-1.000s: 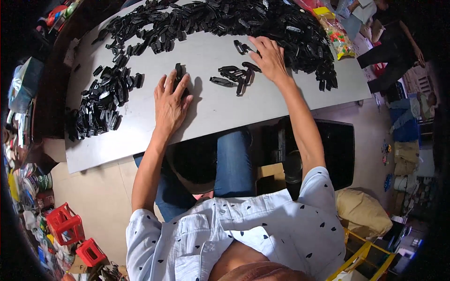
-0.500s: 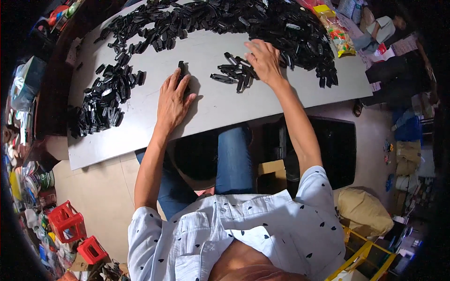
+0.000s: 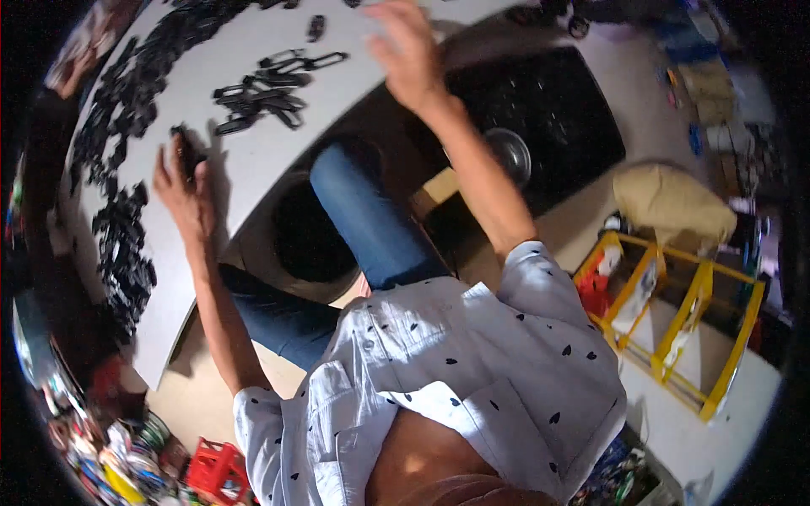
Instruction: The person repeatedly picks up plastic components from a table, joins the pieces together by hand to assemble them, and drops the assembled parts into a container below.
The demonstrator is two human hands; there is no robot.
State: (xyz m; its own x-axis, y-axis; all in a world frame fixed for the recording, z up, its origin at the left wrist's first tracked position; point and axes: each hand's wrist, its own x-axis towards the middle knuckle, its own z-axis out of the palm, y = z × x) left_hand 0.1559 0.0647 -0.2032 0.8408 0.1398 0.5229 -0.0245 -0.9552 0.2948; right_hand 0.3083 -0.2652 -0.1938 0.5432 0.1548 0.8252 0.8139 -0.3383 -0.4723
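Observation:
My left hand [image 3: 186, 198] rests on the white table [image 3: 190, 97], its fingers and thumb around a dark bundle of small black elongated pieces [image 3: 187, 145]. Its palm partly hides them, so I cannot tell how many there are. A small heap of black oblong pieces [image 3: 266, 91] lies to the right of that hand, some looking like open oval frames. Beyond the heap, near the table's right edge, my right hand [image 3: 411, 63] is raised and blurred by motion. Its fingers are spread, with nothing visible in them. One black piece [image 3: 316, 28] lies apart between the heap and the far side.
A long band of black pieces [image 3: 118, 110] runs along the table's far and left sides. Below the right edge is a dark glossy surface [image 3: 548, 118] with a round metal dish [image 3: 508, 156]. A yellow rack [image 3: 675, 325] stands at right, a red crate [image 3: 218, 472] at lower left.
The view has swung to the right, so the table sits farther left. My right hand has come away from the small heap toward the table's right edge. My left hand stays around its black pieces.

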